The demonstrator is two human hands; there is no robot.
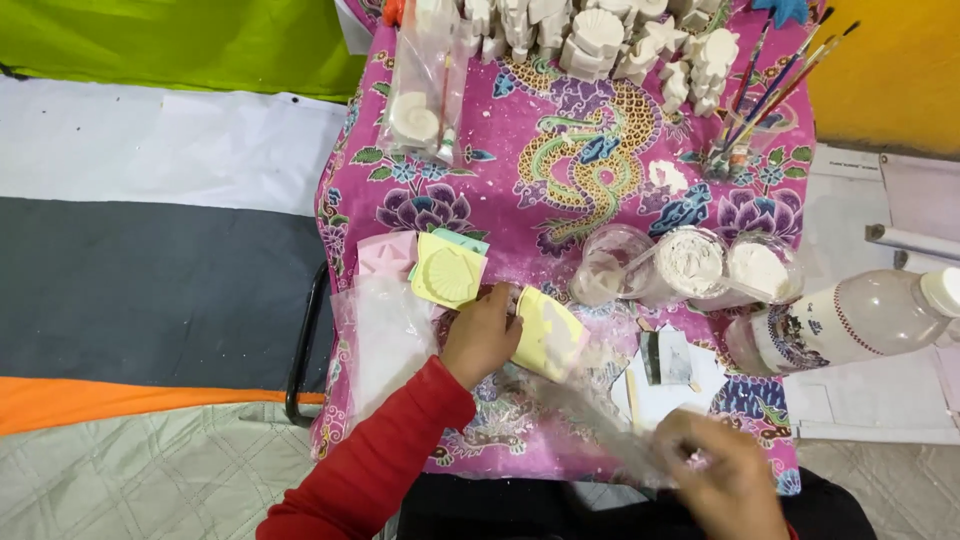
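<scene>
The left hand (pixel 482 335) rests on the pink patterned cloth (pixel 520 200) that covers the bench, its fingers curled around the near-left edge of a pale yellow mould (pixel 548 335). The mould lies just to the right of that hand, touching it, tilted with its long axis running from upper left to lower right. The right hand (pixel 722 470) is lower and well to the right, near the bench's front edge; it is blurred, so whether it is wide or closed cannot be told for certain, though it seems to pinch a clear plastic sheet (pixel 590 405) that stretches up and left toward the mould. The left hand is therefore plainly the nearer one to the mould, while the right meets it only through the sheet. Just beyond the left hand, up and to the left, a second yellow mould with a shell shape (pixel 449 272) lies flat beside a pink one (pixel 386 255). Three clear cups of white powder (pixel 690 265) stand apart to the upper right
</scene>
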